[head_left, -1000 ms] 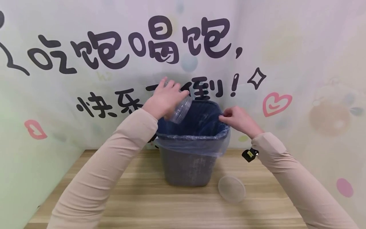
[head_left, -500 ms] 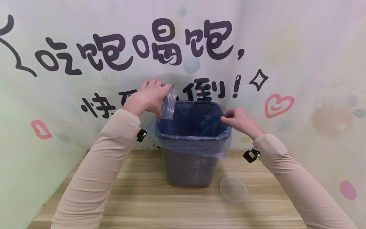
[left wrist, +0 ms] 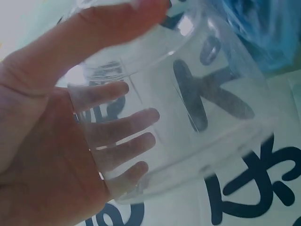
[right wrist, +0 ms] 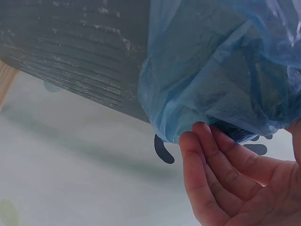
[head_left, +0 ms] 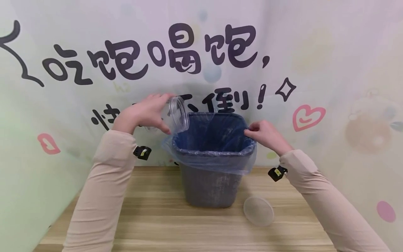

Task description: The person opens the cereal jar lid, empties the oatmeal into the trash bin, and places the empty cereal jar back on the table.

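Note:
My left hand [head_left: 143, 113] grips a clear plastic jar [head_left: 178, 113] beside the left rim of a grey trash bin [head_left: 211, 189]. The jar lies tipped on its side, its open mouth toward the bin; through its wall the left wrist view shows my fingers [left wrist: 127, 120] and no contents. A blue trash bag [head_left: 217, 162] lines the bin and folds over its rim. At the right rim, my right hand [head_left: 267, 136] pinches the bag-covered edge, thumb on top. The right wrist view has its fingers [right wrist: 202, 165] under the bag's fold.
A round translucent lid [head_left: 259, 211] lies flat on the wooden table [head_left: 176, 231], right of the bin's base. Close behind stands a pale wall sheet [head_left: 340, 52] with large black characters. A small black camera [head_left: 142, 153] sits on my left wrist.
From over the bin's opening, my left hand has moved left with the jar, which has turned from mouth-down to nearly level. My right hand stays at the rim.

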Tool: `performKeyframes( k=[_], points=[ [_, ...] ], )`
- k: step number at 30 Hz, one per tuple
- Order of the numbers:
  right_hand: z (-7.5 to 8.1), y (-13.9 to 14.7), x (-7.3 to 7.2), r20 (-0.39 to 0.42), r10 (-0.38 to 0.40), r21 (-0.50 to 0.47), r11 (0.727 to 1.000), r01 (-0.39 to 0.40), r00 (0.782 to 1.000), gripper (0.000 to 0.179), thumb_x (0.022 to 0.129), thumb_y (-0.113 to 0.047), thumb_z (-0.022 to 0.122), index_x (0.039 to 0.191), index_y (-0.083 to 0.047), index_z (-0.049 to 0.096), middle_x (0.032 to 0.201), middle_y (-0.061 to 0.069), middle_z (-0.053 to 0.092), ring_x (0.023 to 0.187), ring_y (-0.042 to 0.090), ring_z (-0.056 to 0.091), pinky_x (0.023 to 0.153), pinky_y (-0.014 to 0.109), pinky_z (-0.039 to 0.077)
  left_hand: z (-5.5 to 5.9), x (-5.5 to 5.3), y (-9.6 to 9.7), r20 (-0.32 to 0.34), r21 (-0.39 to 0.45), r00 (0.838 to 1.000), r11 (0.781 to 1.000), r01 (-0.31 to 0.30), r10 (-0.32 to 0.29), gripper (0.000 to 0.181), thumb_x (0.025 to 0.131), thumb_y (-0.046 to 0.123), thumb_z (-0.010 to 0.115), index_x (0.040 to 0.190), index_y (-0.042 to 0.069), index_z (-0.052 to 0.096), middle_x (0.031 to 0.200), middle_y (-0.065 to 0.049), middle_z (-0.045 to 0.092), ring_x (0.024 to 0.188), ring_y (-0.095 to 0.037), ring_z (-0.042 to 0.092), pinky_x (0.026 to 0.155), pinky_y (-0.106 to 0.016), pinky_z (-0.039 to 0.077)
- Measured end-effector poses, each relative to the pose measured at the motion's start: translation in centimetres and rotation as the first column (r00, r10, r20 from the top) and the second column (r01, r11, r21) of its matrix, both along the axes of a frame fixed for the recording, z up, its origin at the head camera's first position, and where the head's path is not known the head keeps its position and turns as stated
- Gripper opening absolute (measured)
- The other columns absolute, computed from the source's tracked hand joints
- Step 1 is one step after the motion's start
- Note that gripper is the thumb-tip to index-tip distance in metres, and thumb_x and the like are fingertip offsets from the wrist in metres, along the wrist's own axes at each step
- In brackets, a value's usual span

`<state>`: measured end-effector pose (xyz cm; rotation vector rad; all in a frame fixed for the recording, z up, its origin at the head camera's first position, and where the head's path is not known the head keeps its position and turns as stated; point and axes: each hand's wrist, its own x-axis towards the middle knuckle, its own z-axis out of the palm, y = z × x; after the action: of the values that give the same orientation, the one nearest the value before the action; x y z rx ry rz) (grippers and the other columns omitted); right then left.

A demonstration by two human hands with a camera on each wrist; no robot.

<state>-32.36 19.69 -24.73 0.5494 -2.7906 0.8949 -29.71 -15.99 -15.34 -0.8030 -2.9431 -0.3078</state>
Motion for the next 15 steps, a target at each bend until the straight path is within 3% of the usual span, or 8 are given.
performKeyframes(
  k=[8,15],
  points=[
    [-0.2,0.2,-0.1,-0.012,-0.013,-0.017,1.000,0.013,1.000,0.026,0.093,-0.022,0.059,0.073,-0.004,0.062,0.063,0.001,0.051,0.063,0.020,0.045,0.059,0.033,0.036,-1.1,0.6,-2.1,-0.012,0.114,1.000,0.993,0.006,-0.005,0.103,0.067,0.022,0.087,0.146,-0.004,0.027,0.140,-0.024,0.041,0.127,-0.040,0.036,0.103,-0.056,0.030],
    [-0.7,0.3,-0.1,-0.023,-0.006,-0.047,0.999,0.005,1.000,0.027,0.094,-0.021,0.058,0.090,0.002,0.070,0.077,0.005,0.065,0.072,0.022,0.054,0.066,0.034,0.043,-3.1,1.3,-3.9,-0.015,0.231,1.000,0.973,0.015,-0.012,0.107,0.066,0.022,0.088,0.146,-0.009,0.023,0.135,-0.027,0.044,0.118,-0.039,0.044,0.101,-0.054,0.035]
  ],
)
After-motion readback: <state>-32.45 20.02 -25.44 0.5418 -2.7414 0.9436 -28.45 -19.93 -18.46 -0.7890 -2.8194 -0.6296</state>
